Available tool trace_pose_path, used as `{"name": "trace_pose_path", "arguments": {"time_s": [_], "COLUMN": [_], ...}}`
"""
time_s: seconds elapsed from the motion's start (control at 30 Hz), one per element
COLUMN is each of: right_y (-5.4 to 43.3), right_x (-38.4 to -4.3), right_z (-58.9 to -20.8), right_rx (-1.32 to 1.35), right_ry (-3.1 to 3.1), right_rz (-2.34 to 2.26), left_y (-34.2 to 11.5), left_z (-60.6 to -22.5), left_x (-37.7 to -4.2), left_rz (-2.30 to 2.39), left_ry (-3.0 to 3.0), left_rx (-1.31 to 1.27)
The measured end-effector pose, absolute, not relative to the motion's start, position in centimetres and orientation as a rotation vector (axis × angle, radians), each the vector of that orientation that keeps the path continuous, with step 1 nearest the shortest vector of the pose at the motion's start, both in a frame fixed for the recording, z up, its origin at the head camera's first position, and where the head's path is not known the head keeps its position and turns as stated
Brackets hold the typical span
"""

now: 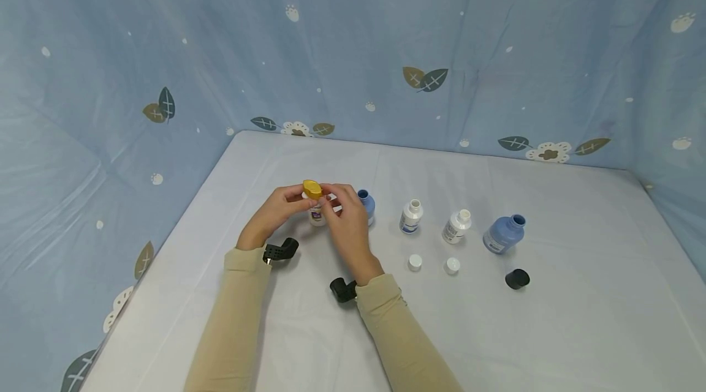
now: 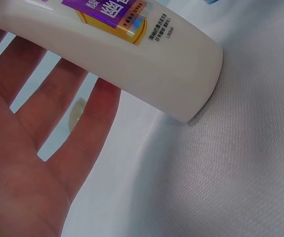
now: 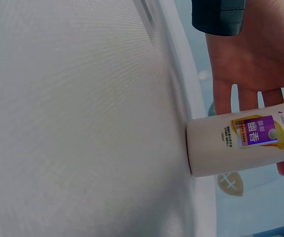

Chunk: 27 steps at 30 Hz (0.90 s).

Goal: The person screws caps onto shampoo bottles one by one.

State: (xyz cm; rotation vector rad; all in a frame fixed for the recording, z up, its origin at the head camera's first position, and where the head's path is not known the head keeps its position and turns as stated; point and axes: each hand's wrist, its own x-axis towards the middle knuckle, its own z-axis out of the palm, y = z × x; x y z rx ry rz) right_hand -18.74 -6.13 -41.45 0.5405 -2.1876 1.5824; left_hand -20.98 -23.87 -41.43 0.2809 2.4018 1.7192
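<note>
Blue leaf-print backdrop [image 1: 342, 43]; white-covered table [image 1: 441, 343] with bottles and caps.
Left hand [image 1: 270, 215] and right hand [image 1: 350, 229]: each pinching with thumb and fingers at the top of the gold-capped bottle [image 1: 317, 217]; whether on cap or neck, cannot tell. Gold-capped bottle: white, purple label, upright on table, between the hands. Relative to it: blue bottle [image 1: 369, 203], uncapped, just right; second blue bottle [image 1: 503, 236], uncapped, far right; two white bottles [image 1: 410, 222], uncapped, right; black cap [image 1: 517, 280], far right, nearer the person; two white caps [image 1: 415, 263], right, nearer the person.
</note>
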Motion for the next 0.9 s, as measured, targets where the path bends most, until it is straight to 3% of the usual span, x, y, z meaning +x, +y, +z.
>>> {"name": "trace_pose_path", "arguments": {"time_s": [0.9], "right_y": [-6.20], "right_x": [-18.75], "right_z": [-41.57], "right_rx": [0.543], "right_ry": [-2.214], "right_rz": [1.591], "left_y": [-23.59], "left_z": [-40.56], "left_x": [-20.55], "left_rz": [1.738], "left_ry": [2.344], "left_rx": [0.314]}}
